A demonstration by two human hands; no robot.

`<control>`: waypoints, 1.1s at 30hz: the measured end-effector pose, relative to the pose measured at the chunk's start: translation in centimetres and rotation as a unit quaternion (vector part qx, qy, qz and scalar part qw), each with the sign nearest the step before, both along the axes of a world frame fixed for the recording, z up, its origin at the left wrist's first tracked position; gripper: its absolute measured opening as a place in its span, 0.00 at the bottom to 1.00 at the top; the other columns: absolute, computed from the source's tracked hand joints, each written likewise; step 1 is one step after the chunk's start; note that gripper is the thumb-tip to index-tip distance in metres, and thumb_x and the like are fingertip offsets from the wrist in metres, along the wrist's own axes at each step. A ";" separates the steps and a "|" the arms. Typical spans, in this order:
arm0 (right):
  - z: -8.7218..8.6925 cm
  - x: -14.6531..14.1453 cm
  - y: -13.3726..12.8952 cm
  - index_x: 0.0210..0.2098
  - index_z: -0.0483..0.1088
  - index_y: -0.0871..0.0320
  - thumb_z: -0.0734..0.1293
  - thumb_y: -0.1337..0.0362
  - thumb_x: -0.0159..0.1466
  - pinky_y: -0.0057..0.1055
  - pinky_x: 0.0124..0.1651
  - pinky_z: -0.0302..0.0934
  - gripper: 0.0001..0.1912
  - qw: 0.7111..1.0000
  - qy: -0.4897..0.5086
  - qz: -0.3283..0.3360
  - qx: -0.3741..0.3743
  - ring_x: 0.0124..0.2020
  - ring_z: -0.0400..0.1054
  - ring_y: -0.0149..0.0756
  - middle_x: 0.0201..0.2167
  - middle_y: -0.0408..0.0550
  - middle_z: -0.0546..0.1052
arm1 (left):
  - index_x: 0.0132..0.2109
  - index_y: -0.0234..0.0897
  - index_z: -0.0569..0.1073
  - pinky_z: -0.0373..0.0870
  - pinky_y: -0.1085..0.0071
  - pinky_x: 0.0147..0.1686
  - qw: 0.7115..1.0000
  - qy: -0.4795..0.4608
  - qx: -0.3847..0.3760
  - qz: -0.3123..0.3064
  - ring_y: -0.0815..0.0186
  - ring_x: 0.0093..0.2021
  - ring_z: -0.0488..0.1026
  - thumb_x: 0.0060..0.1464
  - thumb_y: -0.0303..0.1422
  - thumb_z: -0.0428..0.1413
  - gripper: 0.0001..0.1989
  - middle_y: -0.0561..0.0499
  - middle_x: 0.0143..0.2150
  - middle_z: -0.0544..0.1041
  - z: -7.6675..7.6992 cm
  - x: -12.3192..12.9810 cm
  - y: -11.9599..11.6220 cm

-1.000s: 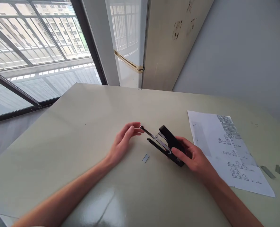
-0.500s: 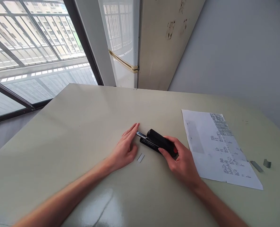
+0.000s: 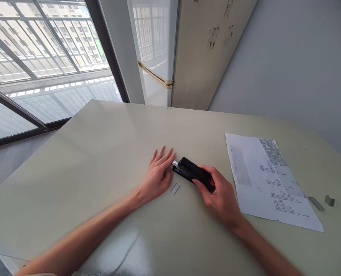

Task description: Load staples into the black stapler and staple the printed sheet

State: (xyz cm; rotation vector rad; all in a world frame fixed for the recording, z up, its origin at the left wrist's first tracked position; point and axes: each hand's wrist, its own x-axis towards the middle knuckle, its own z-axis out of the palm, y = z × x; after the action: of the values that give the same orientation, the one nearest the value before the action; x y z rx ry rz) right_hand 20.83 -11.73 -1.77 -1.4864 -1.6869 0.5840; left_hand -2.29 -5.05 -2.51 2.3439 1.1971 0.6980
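Observation:
A black stapler point(image 3: 191, 171) lies slanted on the table, its metal magazine sticking out a little at the far left end. My right hand point(image 3: 220, 197) is wrapped round its near end, thumb on one side and fingers on the other, close to a red part. My left hand point(image 3: 158, 174) has its fingers spread, with the index finger touching the tip of the metal magazine. On the table just below the stapler lies a small strip of staples point(image 3: 175, 189).
A printed sheet of paper point(image 3: 256, 176) lies to the right of the stapler, with grey strips on its upper right corner. Two small grey pieces point(image 3: 316, 203) sit beyond its right edge. A fridge point(image 3: 155, 57) and a window stand behind the table point(image 3: 124, 130).
My left hand has spread its fingers and pushed right against the magazine, which now sticks out less from the stapler. My right hand keeps its hold. The view has shifted slightly.

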 end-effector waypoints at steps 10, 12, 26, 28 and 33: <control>-0.4 0.1 -0.2 0.54 0.70 0.50 0.66 0.56 0.73 0.35 0.32 0.70 0.13 1.000 0.001 -0.014 -0.003 0.38 0.75 0.42 0.45 0.49 0.81 | 0.68 0.37 0.73 0.50 0.39 0.77 0.999 -0.035 0.005 -0.007 0.52 0.76 0.59 0.60 0.23 0.48 0.30 0.47 0.68 0.74 0.8 -0.4 -0.5; -0.3 0.0 -0.1 0.54 0.70 0.50 0.66 0.55 0.73 0.36 0.32 0.70 0.13 1.000 0.003 -0.015 -0.009 0.38 0.75 0.43 0.45 0.50 0.81 | 0.70 0.37 0.72 0.48 0.38 0.77 0.999 -0.034 0.009 -0.024 0.52 0.77 0.58 0.56 0.21 0.49 0.34 0.48 0.70 0.72 0.8 -0.1 -0.5; -0.3 0.1 0.2 0.55 0.71 0.50 0.66 0.53 0.72 0.38 0.38 0.71 0.15 1.000 0.005 -0.013 -0.015 0.40 0.75 0.43 0.47 0.50 0.81 | 0.63 0.42 0.78 0.58 0.44 0.74 0.994 -0.076 -0.002 0.073 0.51 0.73 0.66 0.67 0.30 0.52 0.21 0.48 0.65 0.78 1.7 -0.5 0.1; -0.3 0.2 0.2 0.55 0.71 0.50 0.66 0.53 0.72 0.38 0.39 0.71 0.15 1.000 0.008 -0.023 -0.020 0.40 0.75 0.43 0.46 0.50 0.82 | 0.54 0.42 0.81 0.71 0.52 0.64 0.984 -0.128 -0.040 0.114 0.53 0.62 0.76 0.68 0.37 0.55 0.13 0.47 0.58 0.82 1.9 -1.0 0.7; -0.3 0.3 0.3 0.55 0.72 0.50 0.67 0.52 0.72 0.39 0.41 0.72 0.16 0.999 0.012 -0.028 -0.022 0.41 0.76 0.44 0.47 0.50 0.82 | 0.33 0.39 0.75 0.72 0.64 0.40 0.972 -0.158 -0.122 0.126 0.61 0.38 0.76 0.65 0.48 0.60 0.19 0.48 0.40 0.83 2.3 -1.2 1.3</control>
State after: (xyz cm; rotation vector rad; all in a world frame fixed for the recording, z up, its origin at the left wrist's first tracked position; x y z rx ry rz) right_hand 21.13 -11.48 -2.03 -1.5467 -1.6183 0.6109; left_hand -3.50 -3.72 -0.17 1.8189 1.3584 0.9119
